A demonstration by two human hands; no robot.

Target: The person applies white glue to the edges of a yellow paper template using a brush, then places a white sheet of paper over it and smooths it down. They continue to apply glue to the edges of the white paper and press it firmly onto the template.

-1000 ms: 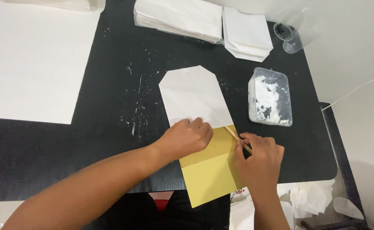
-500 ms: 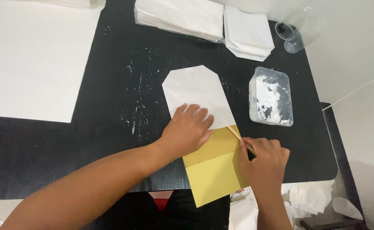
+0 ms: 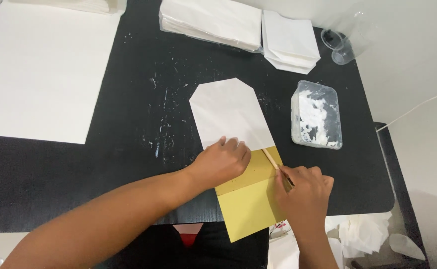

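Yellow envelope [image 3: 248, 204] with a white flap [image 3: 228, 114] lies on the black desk [image 3: 129, 164], pressed flat under the left hand [image 3: 223, 162], fingers released. Right hand [image 3: 303, 197] fingers grasp a thin wooden stick [image 3: 271, 159] just beside it.

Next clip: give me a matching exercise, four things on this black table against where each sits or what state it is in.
Things:
1. left hand
2. right hand
3. plastic tub
4. large white sheet

Places or states:
A. holds a thin wooden stick
B. flat at the table's far left
C. presses on the white and yellow paper piece
D. smeared inside with white paste

Pairs: 1-C, 2-A, 3-D, 4-B
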